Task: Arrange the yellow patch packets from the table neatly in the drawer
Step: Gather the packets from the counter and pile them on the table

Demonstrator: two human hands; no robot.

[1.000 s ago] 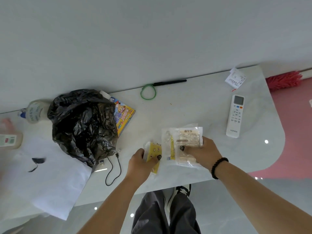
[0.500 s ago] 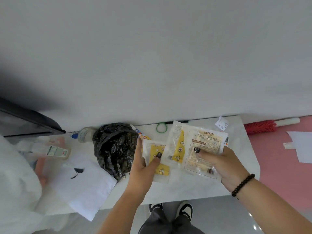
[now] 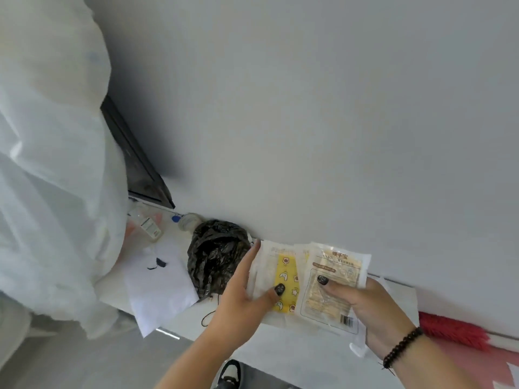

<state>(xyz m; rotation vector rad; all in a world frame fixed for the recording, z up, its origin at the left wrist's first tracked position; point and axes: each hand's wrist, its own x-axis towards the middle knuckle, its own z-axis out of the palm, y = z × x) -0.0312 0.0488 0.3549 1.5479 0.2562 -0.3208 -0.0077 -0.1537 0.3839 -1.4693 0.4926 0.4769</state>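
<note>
At the far left, a sheer white curtain [image 3: 50, 164] hangs down over the edge of the scene. Beside it, on the white table [image 3: 238, 329], lie a clear plastic bottle with a red and white label [image 3: 147, 226] and a white sheet of paper with a black mark [image 3: 160, 284]. A crumpled black plastic bag [image 3: 216, 254] sits just right of the paper, against the pale grey wall [image 3: 309, 108].

Your left hand [image 3: 238, 299] comes next. Its thumb presses the front of a clear plastic packet with a yellow patterned patch inside [image 3: 280, 276], and its fingers reach up along the packet's left edge, so it grips that packet. The packet is raised above the table, in front of the wall.

Overlapping its right side is a second clear packet printed with a beige label and a barcode [image 3: 334, 287]. Your right hand [image 3: 376, 313] holds this one, thumb on the front and fingers behind. A black bead bracelet [image 3: 401, 346] circles your right wrist.

At the far right, a red fluffy duster [image 3: 452, 329] lies along the foot of the wall over a pink floor [image 3: 477, 363]. Below your arms, a black and white shoe [image 3: 229, 373] shows.
</note>
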